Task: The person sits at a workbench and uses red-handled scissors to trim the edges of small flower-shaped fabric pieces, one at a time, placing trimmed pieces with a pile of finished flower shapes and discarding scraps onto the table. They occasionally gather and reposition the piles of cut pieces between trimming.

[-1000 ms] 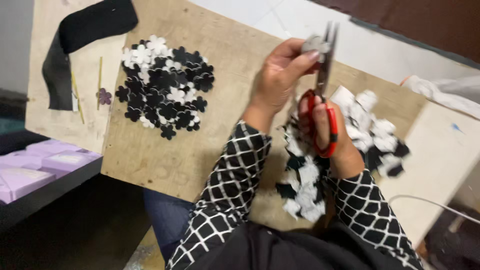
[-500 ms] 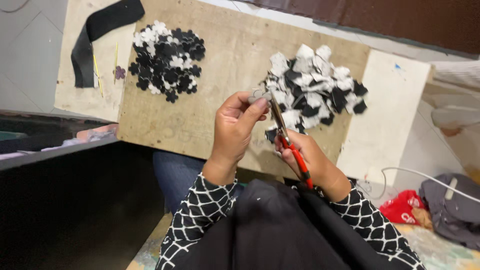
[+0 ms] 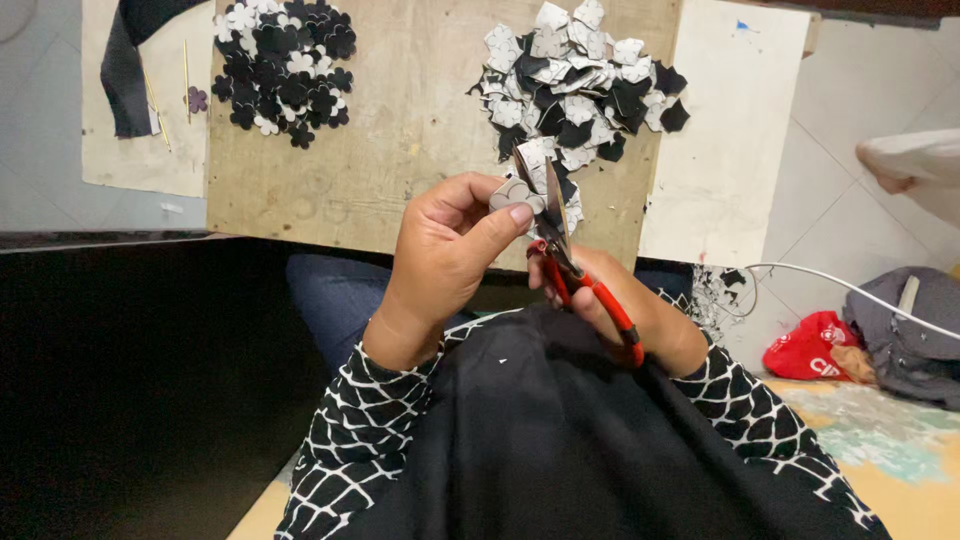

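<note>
My left hand [image 3: 447,250] pinches a small white flower-shaped paper piece [image 3: 511,192] between thumb and fingers. My right hand [image 3: 610,305] grips red-handled scissors [image 3: 568,268], whose blades point up into that piece. Both hands hover over my lap, just in front of a wooden board [image 3: 400,140]. On the board's far right lies a heap of uncut black and white squares [image 3: 580,85]. At the board's far left sits a pile of cut black and white flowers [image 3: 283,68].
A black strip [image 3: 125,70] and thin sticks [image 3: 155,100] lie on pale card at the far left. White card [image 3: 725,140] leans to the right of the board. A white cable [image 3: 850,285], red bag [image 3: 815,348] and grey cloth [image 3: 910,335] lie on the floor at right.
The view has tilted down and closer to my hands. My hands have drawn nearer to my body, with the scissors still in the paper piece.
</note>
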Demonstrator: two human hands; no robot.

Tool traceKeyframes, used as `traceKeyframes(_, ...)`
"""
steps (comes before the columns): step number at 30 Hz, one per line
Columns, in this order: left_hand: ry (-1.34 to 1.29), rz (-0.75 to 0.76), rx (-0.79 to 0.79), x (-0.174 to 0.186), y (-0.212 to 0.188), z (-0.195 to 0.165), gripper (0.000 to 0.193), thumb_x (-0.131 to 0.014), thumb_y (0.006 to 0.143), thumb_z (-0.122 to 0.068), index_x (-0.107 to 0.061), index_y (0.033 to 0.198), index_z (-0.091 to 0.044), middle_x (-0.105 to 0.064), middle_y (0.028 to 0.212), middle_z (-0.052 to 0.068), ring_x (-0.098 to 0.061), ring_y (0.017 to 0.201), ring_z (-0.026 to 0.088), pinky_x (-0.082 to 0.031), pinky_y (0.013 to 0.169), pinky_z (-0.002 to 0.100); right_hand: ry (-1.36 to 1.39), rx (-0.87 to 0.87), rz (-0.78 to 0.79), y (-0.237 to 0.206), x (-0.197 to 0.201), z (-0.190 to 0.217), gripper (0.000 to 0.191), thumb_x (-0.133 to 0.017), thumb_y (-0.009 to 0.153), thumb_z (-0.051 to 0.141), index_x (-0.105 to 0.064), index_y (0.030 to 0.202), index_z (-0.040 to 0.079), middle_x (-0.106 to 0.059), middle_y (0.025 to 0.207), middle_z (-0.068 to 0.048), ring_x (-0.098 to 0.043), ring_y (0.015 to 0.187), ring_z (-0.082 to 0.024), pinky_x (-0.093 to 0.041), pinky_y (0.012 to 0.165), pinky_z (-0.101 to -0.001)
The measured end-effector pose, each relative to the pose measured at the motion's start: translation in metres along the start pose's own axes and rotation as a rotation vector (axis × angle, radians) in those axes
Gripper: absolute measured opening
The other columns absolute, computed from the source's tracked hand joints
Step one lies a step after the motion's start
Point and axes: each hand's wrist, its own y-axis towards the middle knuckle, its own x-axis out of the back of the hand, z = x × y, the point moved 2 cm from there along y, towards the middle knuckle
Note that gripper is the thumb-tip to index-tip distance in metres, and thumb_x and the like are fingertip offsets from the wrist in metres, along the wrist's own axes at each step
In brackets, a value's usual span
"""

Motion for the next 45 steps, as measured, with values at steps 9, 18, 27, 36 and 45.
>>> traceKeyframes(9, -0.008, 0.046, 0.009, -0.023, -0.001, 0.000, 0.007, -0.066, 0.101, 0.003, -0.069, 0.108, 0.004, -0.073, 0.103, 0.007, -0.067, 0.094, 0.010, -0.056, 0.085, 0.026, -0.024, 0.042, -0.036, -0.012, 0.005, 0.003, 0.083, -0.043, 0.098, 0.078, -0.054, 0.126, 0.001, -0.058, 0.102, -0.004, -0.054, 0.085, -0.013, -0.050, 0.078, -0.0276)
traceKeyframes(18, 0.030, 0.041, 0.000, -0.014, -0.006, -0.001, 0.007, -0.068, 0.100, 0.003, -0.069, 0.108, 0.003, -0.073, 0.104, 0.005, -0.066, 0.095, 0.008, -0.055, 0.086, 0.024, -0.068, 0.036, -0.057, -0.013, 0.003, -0.002, 0.079, -0.045, 0.097, 0.076, -0.054, 0.121, 0.001, -0.055, 0.094, -0.002, -0.052, 0.083, -0.012, -0.047, 0.074, -0.0263)
traceKeyframes(27, 0.034, 0.032, 0.015, -0.015, -0.003, 0.004, 0.008, -0.069, 0.101, 0.001, -0.068, 0.109, 0.003, -0.073, 0.104, 0.005, -0.065, 0.095, 0.008, -0.054, 0.085, 0.024, -0.003, 0.004, -0.084, -0.015, 0.002, -0.011, 0.078, -0.048, 0.096, 0.076, -0.054, 0.117, 0.001, -0.052, 0.091, -0.002, -0.048, 0.083, -0.012, -0.044, 0.074, -0.0271)
traceKeyframes(36, 0.070, -0.008, 0.005, -0.018, -0.003, 0.005, 0.010, -0.069, 0.100, 0.002, -0.068, 0.110, 0.004, -0.073, 0.104, 0.007, -0.067, 0.096, 0.010, -0.056, 0.088, 0.025, -0.045, 0.054, -0.057, -0.012, 0.003, -0.005, 0.081, -0.045, 0.097, 0.077, -0.054, 0.122, 0.001, -0.055, 0.095, -0.002, -0.053, 0.084, -0.011, -0.048, 0.076, -0.0263)
traceKeyframes(45, 0.052, 0.007, 0.002, -0.012, -0.001, 0.010, 0.008, -0.069, 0.101, 0.001, -0.068, 0.108, 0.003, -0.073, 0.104, 0.006, -0.066, 0.096, 0.009, -0.055, 0.088, 0.025, -0.045, 0.021, -0.082, -0.011, 0.005, -0.016, 0.078, -0.045, 0.097, 0.078, -0.056, 0.111, 0.003, -0.054, 0.090, -0.001, -0.050, 0.082, -0.011, -0.046, 0.074, -0.0260)
